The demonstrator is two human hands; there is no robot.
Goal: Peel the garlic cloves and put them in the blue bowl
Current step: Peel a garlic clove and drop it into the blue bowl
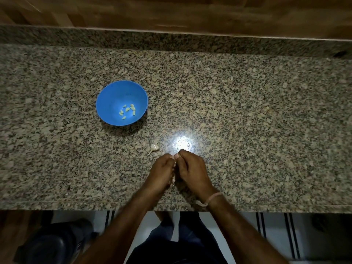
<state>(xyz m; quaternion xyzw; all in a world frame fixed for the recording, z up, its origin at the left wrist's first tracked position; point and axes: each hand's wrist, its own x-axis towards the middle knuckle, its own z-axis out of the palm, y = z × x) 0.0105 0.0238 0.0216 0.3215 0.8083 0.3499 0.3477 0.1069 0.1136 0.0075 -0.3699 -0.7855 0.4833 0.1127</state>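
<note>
Head view: left hand (162,171) and right hand (191,168) pressed together, pinching a pale garlic clove (173,180) (mostly hidden); whitish bulb (154,147) just far-left.

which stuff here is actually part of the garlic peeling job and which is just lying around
In the job: blue bowl, peeled cloves in it, garlic bulb on the counter, pale garlic piece pinched between left hand and right hand.
Lying about: dark object on the floor below, thread on the right wrist.
</note>
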